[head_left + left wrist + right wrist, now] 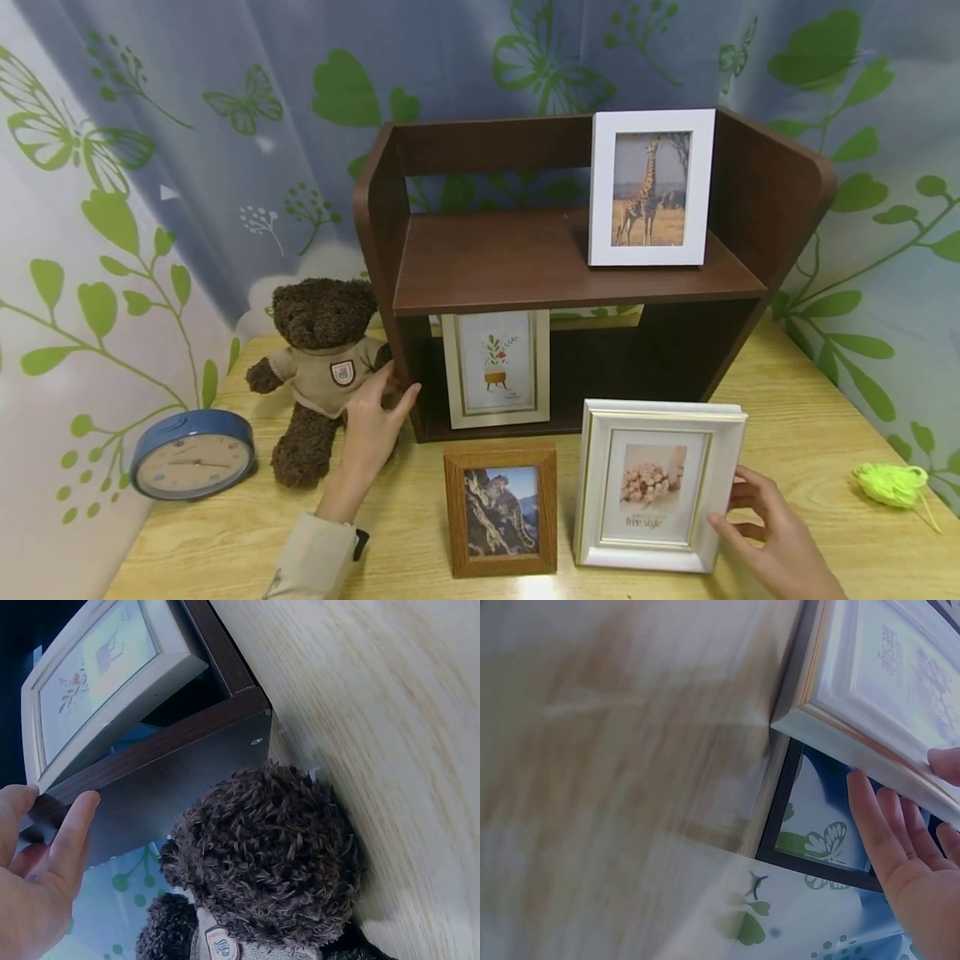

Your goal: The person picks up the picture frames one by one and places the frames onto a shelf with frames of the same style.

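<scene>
From where I'm standing, the person's right hand [776,533] pinches the edge of the white-and-gold frame [648,487], thumb on its front and fingers spread behind; the frame is upright in front of the shelf [517,258], just right of the brown wooden frame [501,508] standing on the table [405,533]. I can't tell whether its bottom edge touches the tabletop. The left hand [373,421] grips the front edge of the shelf's left side panel between thumb and fingers, close against the teddy bear [322,325]. A cream frame [498,367] stands on the lower level, a giraffe picture frame [652,187] on the upper one, towards the right. Left of the bear is a blue clock [193,454]; bright yarn [891,483] lies at far right.
</scene>
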`<state>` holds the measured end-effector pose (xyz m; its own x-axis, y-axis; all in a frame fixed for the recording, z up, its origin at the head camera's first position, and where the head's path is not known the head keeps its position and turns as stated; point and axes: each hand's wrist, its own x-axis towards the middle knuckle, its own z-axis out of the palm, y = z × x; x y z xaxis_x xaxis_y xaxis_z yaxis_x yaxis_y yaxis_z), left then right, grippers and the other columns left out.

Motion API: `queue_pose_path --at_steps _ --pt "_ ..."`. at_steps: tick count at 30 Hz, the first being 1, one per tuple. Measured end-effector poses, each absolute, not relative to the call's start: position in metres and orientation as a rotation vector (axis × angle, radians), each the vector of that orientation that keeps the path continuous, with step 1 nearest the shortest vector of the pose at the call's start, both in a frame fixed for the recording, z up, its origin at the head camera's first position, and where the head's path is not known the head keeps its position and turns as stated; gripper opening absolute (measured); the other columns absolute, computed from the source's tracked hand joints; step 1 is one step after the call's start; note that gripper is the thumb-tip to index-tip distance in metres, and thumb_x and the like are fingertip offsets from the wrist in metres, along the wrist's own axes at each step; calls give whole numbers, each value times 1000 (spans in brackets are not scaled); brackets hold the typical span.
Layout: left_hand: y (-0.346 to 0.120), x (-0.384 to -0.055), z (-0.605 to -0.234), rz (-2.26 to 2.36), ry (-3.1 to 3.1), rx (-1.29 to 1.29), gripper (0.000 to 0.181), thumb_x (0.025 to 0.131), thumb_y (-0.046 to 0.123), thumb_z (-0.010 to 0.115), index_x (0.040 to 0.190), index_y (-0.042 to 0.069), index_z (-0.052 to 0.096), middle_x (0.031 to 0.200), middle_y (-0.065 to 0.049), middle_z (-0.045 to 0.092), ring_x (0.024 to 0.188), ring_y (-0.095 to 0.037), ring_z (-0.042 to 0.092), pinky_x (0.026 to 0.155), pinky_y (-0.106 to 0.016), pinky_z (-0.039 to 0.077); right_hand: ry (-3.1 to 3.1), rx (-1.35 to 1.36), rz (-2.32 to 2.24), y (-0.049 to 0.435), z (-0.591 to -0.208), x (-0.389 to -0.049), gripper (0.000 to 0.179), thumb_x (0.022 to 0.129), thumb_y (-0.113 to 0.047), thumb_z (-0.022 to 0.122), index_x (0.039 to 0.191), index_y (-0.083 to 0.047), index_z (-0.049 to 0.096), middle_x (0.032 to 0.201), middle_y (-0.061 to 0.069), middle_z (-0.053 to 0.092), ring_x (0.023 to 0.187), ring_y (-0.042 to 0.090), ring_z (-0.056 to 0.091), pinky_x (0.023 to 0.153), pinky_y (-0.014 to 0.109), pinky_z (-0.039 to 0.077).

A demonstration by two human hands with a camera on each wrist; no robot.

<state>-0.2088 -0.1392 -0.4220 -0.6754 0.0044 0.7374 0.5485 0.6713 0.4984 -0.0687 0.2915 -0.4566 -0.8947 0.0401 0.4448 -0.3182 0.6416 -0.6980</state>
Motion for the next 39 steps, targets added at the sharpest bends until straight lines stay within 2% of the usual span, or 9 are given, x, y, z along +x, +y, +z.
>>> queue_pose_path --at_steps 7,15,24,29,35,39 --pt "-139 -207 -420 -1015 -2169 -395 41 79 5 76 113 -13 61 90 -22 66 80 -35 66 70 -47 55 -2405 246 1210 292 -457 -68 62 70 21 70 125 7 44 94 -25 54 83 -11 53 58 10 50" --pt "-141 -209 -418 -1107 -2201 -357 45 79 6 77 117 -11 60 95 -22 67 82 -36 66 70 -47 56 -2417 184 1347 297 -459 -68 63 75 20 67 129 -8 49 95 -21 57 85 -8 55 64 11 51" --pt "-143 -206 -418 -1175 -2269 -295 48 80 9 77 122 -9 59 100 -21 66 87 -35 64 73 -47 55 -2239 254 1704 301 -462 -67 65 76 24 62 128 -14 55 96 -13 64 89 -4 59 71 9 50" --pt "-142 -206 -418 -1189 -2285 -287 49 81 11 76 122 -8 59 101 -21 66 87 -35 64 72 -47 55 -2219 205 1751 300 -460 -65 60 78 21 63 128 -13 57 96 -14 65 89 -5 60 72 9 50" --pt "-143 -206 -419 -1205 -2285 -278 49 81 10 76 123 -8 58 102 -22 65 87 -36 64 74 -48 55 -2160 264 1802 298 -461 -65 58 77 23 62 129 -3 56 96 -12 67 90 -2 61 73 11 51" --pt "-143 -206 -419 -1214 -2286 -283 49 81 10 76 123 -8 58 102 -22 65 87 -36 64 73 -48 55 -2165 243 1799 298 -461 -64 58 78 22 63 129 -4 57 96 -12 67 90 -3 61 73 11 51"
